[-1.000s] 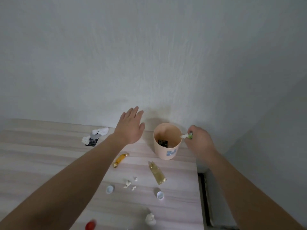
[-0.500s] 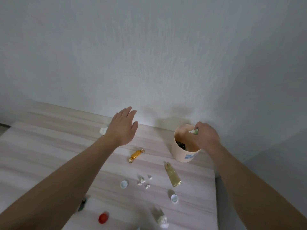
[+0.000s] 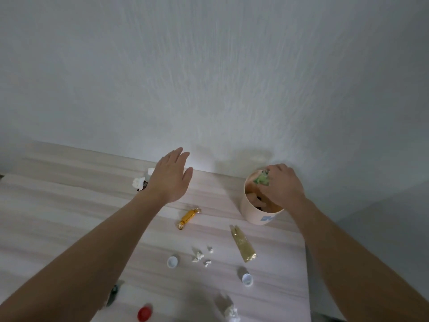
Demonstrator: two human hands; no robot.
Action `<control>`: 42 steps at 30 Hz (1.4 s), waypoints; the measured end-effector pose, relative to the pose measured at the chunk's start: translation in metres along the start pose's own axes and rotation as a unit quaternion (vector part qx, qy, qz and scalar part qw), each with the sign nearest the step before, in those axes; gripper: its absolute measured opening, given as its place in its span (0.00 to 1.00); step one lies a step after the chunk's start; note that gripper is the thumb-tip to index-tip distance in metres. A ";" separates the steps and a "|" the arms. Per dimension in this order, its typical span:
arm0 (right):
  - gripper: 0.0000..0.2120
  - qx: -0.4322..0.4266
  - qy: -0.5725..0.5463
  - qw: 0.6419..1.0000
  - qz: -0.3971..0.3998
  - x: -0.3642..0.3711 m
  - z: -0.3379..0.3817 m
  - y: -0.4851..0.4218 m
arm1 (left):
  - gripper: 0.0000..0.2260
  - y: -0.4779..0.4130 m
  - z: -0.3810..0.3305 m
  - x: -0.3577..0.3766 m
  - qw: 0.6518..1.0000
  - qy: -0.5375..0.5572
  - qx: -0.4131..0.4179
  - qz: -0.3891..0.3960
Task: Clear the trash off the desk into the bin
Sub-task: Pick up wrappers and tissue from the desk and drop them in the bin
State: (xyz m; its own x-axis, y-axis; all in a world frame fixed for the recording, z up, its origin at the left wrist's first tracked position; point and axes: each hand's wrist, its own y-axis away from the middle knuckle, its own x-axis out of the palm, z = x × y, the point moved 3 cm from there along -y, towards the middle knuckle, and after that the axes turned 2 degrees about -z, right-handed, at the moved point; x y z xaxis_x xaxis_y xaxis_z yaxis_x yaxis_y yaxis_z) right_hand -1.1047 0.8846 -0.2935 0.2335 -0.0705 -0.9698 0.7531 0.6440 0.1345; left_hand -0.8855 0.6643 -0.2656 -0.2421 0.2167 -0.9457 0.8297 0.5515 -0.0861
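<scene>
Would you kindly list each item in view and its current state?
Bin: upright, open, trash inside.
Green wrapper: pinched in right hand over the bin.
Left hand: open, empty, above the desk.
Gold candy: wrapped, lying flat.
Gold sachet: lying flat.
Two white caps: lying loose.
Red cap: near the front edge.

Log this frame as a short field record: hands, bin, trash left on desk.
left hand: open, flat, hovering above the desk, empty
right hand: over the bin, pinching a green wrapper
bin: upright near the wall, some trash inside
on desk: gold candy, gold packet, two white caps, paper bits, red cap, crumpled tissue, white scraps behind left hand
</scene>
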 end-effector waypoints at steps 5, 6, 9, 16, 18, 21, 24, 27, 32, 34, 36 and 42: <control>0.37 -0.015 0.033 0.999 0.031 0.005 -0.003 0.006 | 0.23 -0.002 -0.001 0.001 1.000 -0.001 0.001 0.000; 0.40 -0.017 0.047 0.998 0.029 0.005 -0.003 0.006 | 0.24 -0.002 0.000 0.001 1.000 -0.001 0.002 0.000; 0.44 -0.020 0.069 0.997 0.014 0.001 -0.001 0.008 | 0.24 0.002 0.001 -0.002 1.000 0.002 0.000 -0.002; 0.35 -0.028 0.053 0.998 -0.002 -0.004 0.002 0.009 | 0.22 0.010 0.009 -0.009 1.000 -0.002 -0.012 -0.010; 0.34 -0.029 0.038 0.999 -0.011 -0.006 0.003 0.010 | 0.22 0.011 0.010 -0.009 1.000 -0.003 -0.014 -0.011; 0.27 -0.033 -0.016 0.998 -0.047 -0.012 0.004 0.013 | 0.22 0.011 0.010 -0.009 1.000 -0.002 -0.020 -0.007; 0.16 -0.024 -0.093 0.993 -0.064 -0.017 0.003 0.015 | 0.22 0.011 0.008 -0.007 1.000 0.001 -0.020 -0.006; 0.07 -0.016 -0.118 0.991 -0.061 -0.016 0.001 0.016 | 0.22 0.011 0.005 -0.006 1.000 0.005 -0.016 -0.007; 0.05 -0.042 -0.098 0.991 -0.081 -0.017 -0.002 0.016 | 0.22 0.010 0.003 -0.005 1.000 0.005 -0.014 -0.006; 0.08 -0.050 -0.098 0.991 -0.081 -0.017 -0.001 0.017 | 0.22 0.010 0.004 -0.006 1.000 0.002 -0.014 -0.007; 0.17 -0.053 -0.095 0.992 -0.069 -0.016 0.000 0.017 | 0.22 0.010 0.003 -0.006 1.000 0.000 -0.014 -0.009; 0.37 -0.036 -0.032 0.999 -0.023 -0.012 -0.001 0.014 | 0.23 0.010 0.005 -0.008 1.000 -0.002 -0.021 -0.005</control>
State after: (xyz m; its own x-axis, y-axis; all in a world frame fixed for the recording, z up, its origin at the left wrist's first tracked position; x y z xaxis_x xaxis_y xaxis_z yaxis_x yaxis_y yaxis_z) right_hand -1.0976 0.8957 -0.2800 0.2403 -0.1494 -0.9591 0.7188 0.6915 0.0723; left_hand -0.8725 0.6643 -0.2608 -0.2490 0.2084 -0.9458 0.8054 0.5870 -0.0827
